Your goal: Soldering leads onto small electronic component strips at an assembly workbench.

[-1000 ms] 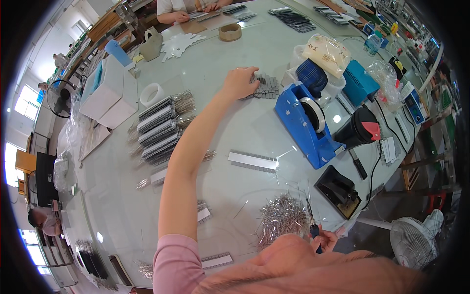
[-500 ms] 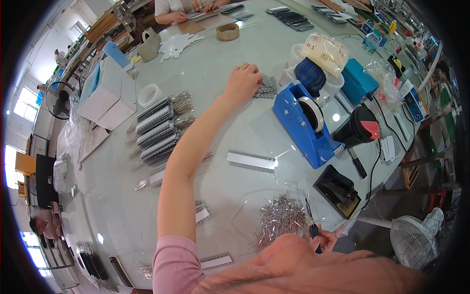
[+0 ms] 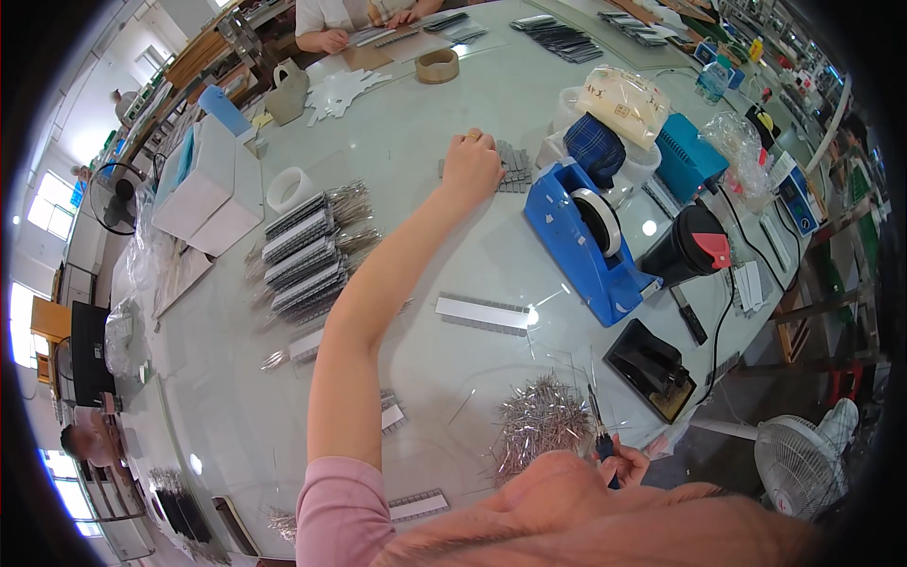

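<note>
My left hand reaches far across the table, its fingers curled down over a grey segmented strip. Grey edges show on both sides of the hand; the fingertips are hidden. At the near right, my right hand is closed round a slim tool with a dark handle and a thin pointed tip. Beside that tool lies a heap of thin metal wire pieces. A flat strip with a white middle and toothed grey edges rests between the two hands.
Bundles of similar strips with wire ends lie left of my arm. A blue tape dispenser, a black cup, a black holder and a knife stand or lie at right. A co-worker's hands are at the far edge.
My left hand has shifted slightly nearer, and a grey edge now shows on its left side. My right hand with the tool has stayed in place.
</note>
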